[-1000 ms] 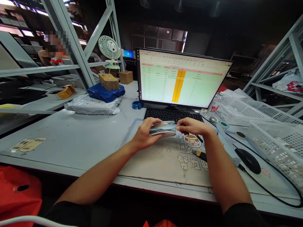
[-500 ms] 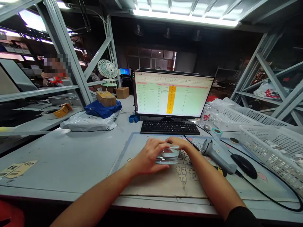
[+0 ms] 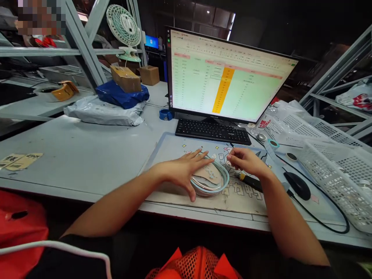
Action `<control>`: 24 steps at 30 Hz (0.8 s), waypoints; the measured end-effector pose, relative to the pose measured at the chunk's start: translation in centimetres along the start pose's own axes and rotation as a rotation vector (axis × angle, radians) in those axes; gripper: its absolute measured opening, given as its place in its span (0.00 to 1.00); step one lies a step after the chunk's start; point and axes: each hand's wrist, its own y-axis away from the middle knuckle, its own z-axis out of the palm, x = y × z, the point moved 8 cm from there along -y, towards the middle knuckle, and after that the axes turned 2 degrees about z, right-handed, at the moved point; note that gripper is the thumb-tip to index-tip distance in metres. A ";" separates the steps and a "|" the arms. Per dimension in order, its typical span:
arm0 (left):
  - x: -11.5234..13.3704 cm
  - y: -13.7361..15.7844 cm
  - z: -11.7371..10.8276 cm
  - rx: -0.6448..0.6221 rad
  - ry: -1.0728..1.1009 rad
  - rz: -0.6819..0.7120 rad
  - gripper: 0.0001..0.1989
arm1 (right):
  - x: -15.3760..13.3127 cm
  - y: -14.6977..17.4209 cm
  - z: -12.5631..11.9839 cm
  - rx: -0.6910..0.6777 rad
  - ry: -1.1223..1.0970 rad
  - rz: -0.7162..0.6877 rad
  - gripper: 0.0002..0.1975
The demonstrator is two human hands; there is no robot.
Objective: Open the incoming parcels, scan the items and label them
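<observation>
On the desk mat (image 3: 167, 145) lies a clear oval container (image 3: 225, 182) with a pale blue rim and a beige, foot-shaped piece inside. My left hand (image 3: 186, 170) lies across its left side, fingers spread. To the right, my right hand (image 3: 244, 161) is closed, fingers curled together above the mat. Whatever is between them is hidden. A dark pen end (image 3: 231, 144) shows just beyond these fingers. Below them is a black and yellow cutter (image 3: 250, 181), partly covered by the wrist. My right forearm hides most of the grey barcode scanner (image 3: 286, 186).
A keyboard (image 3: 212, 131) and a monitor (image 3: 229, 77) showing a spreadsheet stand behind the mat. At right are a mouse (image 3: 297, 186), its cable, tape rolls and white perforated baskets (image 3: 334, 182). Parcels (image 3: 107, 110) and a fan (image 3: 123, 27) stand at left.
The clear container went from upright between both hands to lying on the mat. My right hand moved off it to the right and closed. The view tilted down.
</observation>
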 end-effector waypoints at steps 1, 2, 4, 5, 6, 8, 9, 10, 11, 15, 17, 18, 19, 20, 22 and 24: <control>0.5 -0.2 0.4 -0.028 -0.028 -0.026 0.72 | 0.3 0.8 0.2 -0.025 -0.008 0.003 0.27; 0.9 -0.3 0.5 -0.044 -0.057 -0.056 0.68 | 0.5 1.5 0.5 -0.057 -0.019 0.006 0.28; 1.3 -0.5 0.3 -0.036 -0.087 -0.102 0.58 | 0.7 2.6 0.9 -0.103 -0.055 -0.001 0.29; 1.2 -0.6 -0.1 -0.010 -0.082 -0.119 0.55 | 0.6 2.9 1.0 -0.101 -0.075 -0.016 0.29; 1.0 -0.7 -0.5 0.028 -0.066 -0.136 0.52 | 0.3 3.1 0.9 -0.077 -0.091 -0.043 0.28; 0.2 -0.8 -1.4 0.125 -0.017 -0.167 0.49 | -0.6 3.4 0.4 0.047 -0.107 -0.136 0.24; -0.3 -0.8 -1.9 0.183 0.014 -0.177 0.49 | -1.3 3.5 0.2 0.139 -0.090 -0.203 0.20; -0.6 -0.8 -2.3 0.242 0.048 -0.176 0.49 | -2.0 3.7 0.0 0.236 -0.047 -0.279 0.16; -0.8 -0.8 -2.7 0.298 0.084 -0.164 0.50 | -2.7 4.0 0.1 0.327 0.019 -0.350 0.13; -1.4 -0.6 -3.4 0.465 0.175 -0.186 0.50 | -3.7 4.0 2.1 0.453 0.283 -0.440 0.20; -1.5 -0.5 -3.3 0.510 0.184 -0.221 0.50 | -3.3 3.6 3.0 0.436 0.339 -0.383 0.24; -1.4 -0.5 -3.3 0.526 0.186 -0.230 0.50 | -2.9 3.3 3.4 0.427 0.366 -0.335 0.27; -1.3 -0.6 -3.2 0.536 0.188 -0.231 0.49 | -2.4 3.0 3.7 0.415 0.398 -0.278 0.31; -1.1 -0.6 -3.0 0.540 0.187 -0.228 0.48 | -1.9 2.7 4.0 0.397 0.438 -0.215 0.34; -0.8 -0.7 -2.8 0.533 0.164 -0.225 0.47 | -0.8 1.9 4.6 0.339 0.519 -0.098 0.31; -0.5 -0.8 -2.5 0.512 0.118 -0.227 0.48 | 0.0 1.2 5.0 0.299 0.575 -0.056 0.19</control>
